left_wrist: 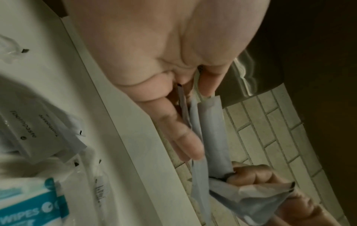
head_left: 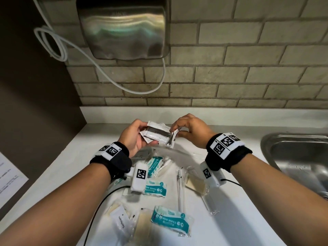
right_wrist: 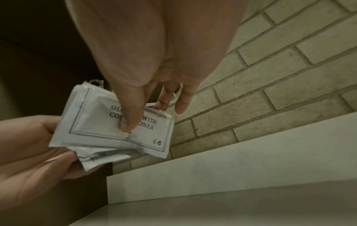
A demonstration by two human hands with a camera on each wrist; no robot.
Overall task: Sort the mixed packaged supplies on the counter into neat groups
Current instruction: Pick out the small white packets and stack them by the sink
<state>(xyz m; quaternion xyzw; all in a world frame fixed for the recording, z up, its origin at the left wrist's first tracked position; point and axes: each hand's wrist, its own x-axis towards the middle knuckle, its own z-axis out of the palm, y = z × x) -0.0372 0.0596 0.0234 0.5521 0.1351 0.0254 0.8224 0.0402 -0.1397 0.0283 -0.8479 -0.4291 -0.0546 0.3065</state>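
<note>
Both hands are raised above the white counter (head_left: pixel 236 201) near the back wall, holding a small stack of white shampoo sachets (head_left: pixel 158 133) (right_wrist: pixel 115 122) (left_wrist: pixel 210 133). My left hand (head_left: pixel 134 135) grips the stack's left end between thumb and fingers. My right hand (head_left: pixel 188 128) pinches the right end of one sachet, thumb on its printed face. Below the wrists lie teal mini wipes packs (head_left: pixel 170 220) (left_wrist: pixel 32 204), a white toothpaste sachet (head_left: pixel 120 219) (left_wrist: pixel 38 131), clear-wrapped toothbrushes (head_left: pixel 180 189) and tan items in clear wrap (head_left: pixel 195 183).
A steel sink (head_left: pixel 300 162) is set into the counter at the right. A metal hand dryer (head_left: pixel 122 29) with a looping white cable (head_left: pixel 58 45) hangs on the brick wall. A dark panel with a paper sheet (head_left: pixel 8 178) bounds the left side.
</note>
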